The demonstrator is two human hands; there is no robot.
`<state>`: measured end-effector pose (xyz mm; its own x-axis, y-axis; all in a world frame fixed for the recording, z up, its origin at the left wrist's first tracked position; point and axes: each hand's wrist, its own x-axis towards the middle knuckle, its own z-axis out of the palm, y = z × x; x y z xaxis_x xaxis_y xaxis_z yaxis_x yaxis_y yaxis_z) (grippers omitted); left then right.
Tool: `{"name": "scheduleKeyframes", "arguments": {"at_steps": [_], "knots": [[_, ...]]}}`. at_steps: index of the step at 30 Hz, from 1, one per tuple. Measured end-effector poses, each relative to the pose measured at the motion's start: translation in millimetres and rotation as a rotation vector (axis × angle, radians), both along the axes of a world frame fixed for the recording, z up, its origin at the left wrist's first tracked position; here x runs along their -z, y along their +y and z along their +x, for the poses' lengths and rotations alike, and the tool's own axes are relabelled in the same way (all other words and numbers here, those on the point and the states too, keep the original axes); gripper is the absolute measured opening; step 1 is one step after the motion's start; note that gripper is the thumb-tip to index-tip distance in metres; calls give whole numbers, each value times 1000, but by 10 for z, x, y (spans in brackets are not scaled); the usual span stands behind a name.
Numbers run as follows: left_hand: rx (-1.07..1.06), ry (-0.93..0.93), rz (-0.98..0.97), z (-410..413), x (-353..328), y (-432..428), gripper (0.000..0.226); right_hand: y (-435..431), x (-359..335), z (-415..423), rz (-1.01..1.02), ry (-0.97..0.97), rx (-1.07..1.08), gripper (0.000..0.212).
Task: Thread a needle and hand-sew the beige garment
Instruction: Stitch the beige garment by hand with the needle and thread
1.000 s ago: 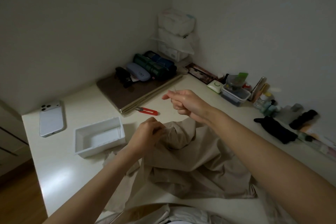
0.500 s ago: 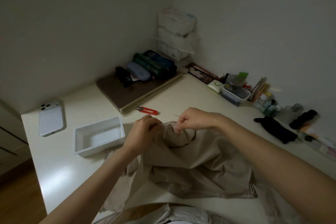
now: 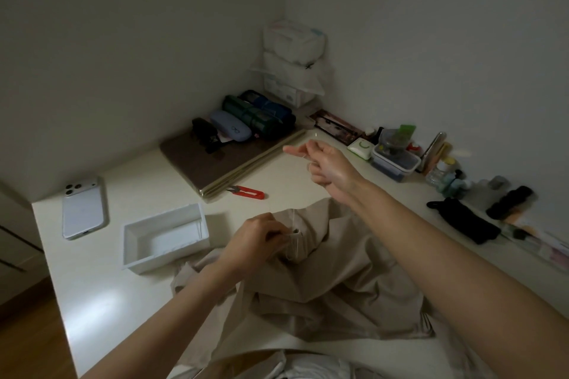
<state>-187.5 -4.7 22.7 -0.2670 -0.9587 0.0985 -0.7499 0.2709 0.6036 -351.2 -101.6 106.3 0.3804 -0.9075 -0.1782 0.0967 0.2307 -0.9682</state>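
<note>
1. Since half a second ago the right hand (image 3: 329,164) has lifted off the cloth toward the far side, drawing thread (image 3: 294,218) out; the left hand (image 3: 255,241) has stayed put.
2. Beige garment (image 3: 338,286) lies bunched on the table (image 3: 101,301) near the front edge; left hand pinches a fold at the stitch spot.
3. Right hand's fingers are curled, pinching the thread's upper end; needle too small to make out.
4. Looks like the pull-through step; best to draw straight out until just snug, not puckered; keep the left pinch firm; watch the slack for loops.
5. White tray (image 3: 166,235) just left of the garment; red snips (image 3: 248,192) beyond; phone (image 3: 83,208) well apart.
</note>
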Motion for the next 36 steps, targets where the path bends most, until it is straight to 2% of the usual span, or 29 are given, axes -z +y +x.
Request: {"name": "scheduleKeyframes", "arguments": {"at_steps": [4, 7, 12, 20, 24, 27, 30, 33, 36], "knots": [[16, -57, 32, 34, 73, 10, 23, -84, -78, -17, -58, -54, 78, 30], [13, -56, 34, 39, 89, 4, 24, -87, -34, -29, -170, 121, 63, 29], [9, -15, -24, 36, 16, -33, 20, 83, 251, -13, -204, 496, -255, 33], [7, -20, -58, 64, -63, -51, 20, 166, 435, -134, -238, 750, -653, 28], [12, -23, -47, 63, -85, -47, 20, 166, 426, -223, -247, 849, -729, 35], [16, -34, -35, 68, -76, -45, 20, 136, 469, -272, -247, 842, -739, 21], [13, -33, -34, 71, -70, -47, 19, 70, 479, -350, -207, 817, -684, 17], [17, -35, -28, 68, -67, -48, 20, 27, 445, -383, -146, 712, -514, 17], [29, -18, -20, 57, -66, -45, 19, -15, 383, -367, -167, 654, -256, 21]]}}
